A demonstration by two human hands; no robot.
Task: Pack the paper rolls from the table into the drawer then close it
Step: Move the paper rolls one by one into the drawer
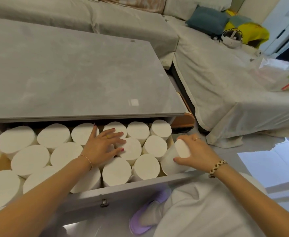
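The drawer (136,190) stands pulled out under the grey table top (68,79), with a metal knob (104,202) on its grey front. Several white paper rolls (31,159) stand upright in it, packed in rows. My left hand (104,146) lies with spread fingers on the rolls near the drawer's middle. My right hand (196,151) grips a tilted white roll (176,159) at the drawer's right front corner, thumb on its side and fingers over its top.
A covered sofa (217,86) wraps round the table's far and right sides, with cushions (207,19), a headset (232,37) and a plastic bag (280,77) on it. My knee and a purple slipper (145,218) are below the drawer front.
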